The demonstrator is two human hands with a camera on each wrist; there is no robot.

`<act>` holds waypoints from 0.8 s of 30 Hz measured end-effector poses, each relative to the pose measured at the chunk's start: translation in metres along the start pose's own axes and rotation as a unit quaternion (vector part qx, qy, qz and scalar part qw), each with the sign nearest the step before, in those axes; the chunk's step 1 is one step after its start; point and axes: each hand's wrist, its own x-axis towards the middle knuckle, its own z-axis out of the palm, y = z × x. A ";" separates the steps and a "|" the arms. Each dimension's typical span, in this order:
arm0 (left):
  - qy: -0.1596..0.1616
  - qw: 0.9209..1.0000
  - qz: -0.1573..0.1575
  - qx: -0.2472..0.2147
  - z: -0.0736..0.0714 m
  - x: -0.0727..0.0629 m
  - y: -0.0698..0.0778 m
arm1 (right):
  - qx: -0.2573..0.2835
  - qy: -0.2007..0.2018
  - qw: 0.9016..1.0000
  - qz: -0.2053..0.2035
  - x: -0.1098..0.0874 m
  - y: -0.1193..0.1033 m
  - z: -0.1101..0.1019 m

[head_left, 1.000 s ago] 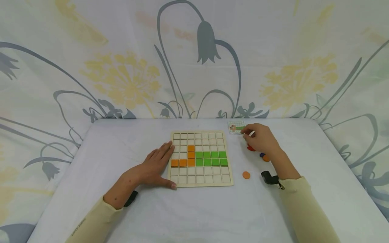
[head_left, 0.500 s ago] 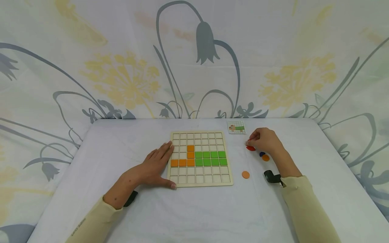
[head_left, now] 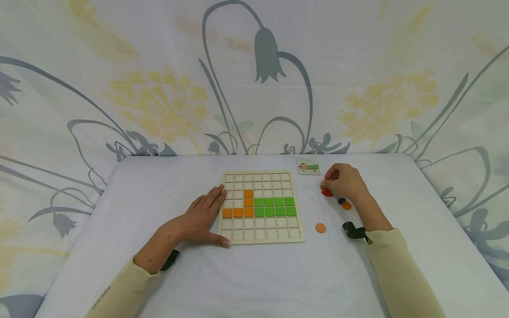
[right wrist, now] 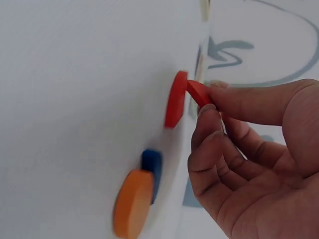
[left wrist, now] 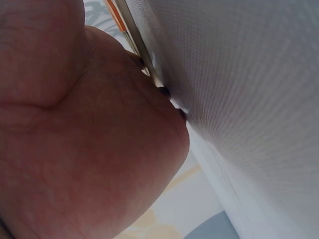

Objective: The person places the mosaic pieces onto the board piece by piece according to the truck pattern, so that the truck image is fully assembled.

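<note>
My left hand lies with straight fingers along the left edge of a wooden grid board, thumb at its lower left corner. Orange squares and green squares fill part of the grid. Between thumb and fingers, my right hand pinches a small red piece, right of the board. Right beside that piece is another red piece on the table. A blue piece and an orange disc lie together closer to the right wrist.
Behind the right hand lies a picture card showing a pattern in green and brown on a grid. A separate orange disc rests right of the board's lower corner. A flowered cloth hangs along the table's back edge.
My right hand has moved from beside the card down to the red pieces and now pinches one, slightly raised. The left hand has stayed on the board's edge.
</note>
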 end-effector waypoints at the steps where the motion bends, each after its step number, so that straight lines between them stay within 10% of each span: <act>1: 0.001 1.000 0.001 -0.001 0.000 0.000 0.000 | 0.005 0.002 1.000 -0.001 0.000 -0.002 0.000; 24: 0.002 1.000 0.002 0.001 0.001 -0.001 -0.001 | 0.078 -0.049 0.984 -0.153 -0.011 -0.085 0.052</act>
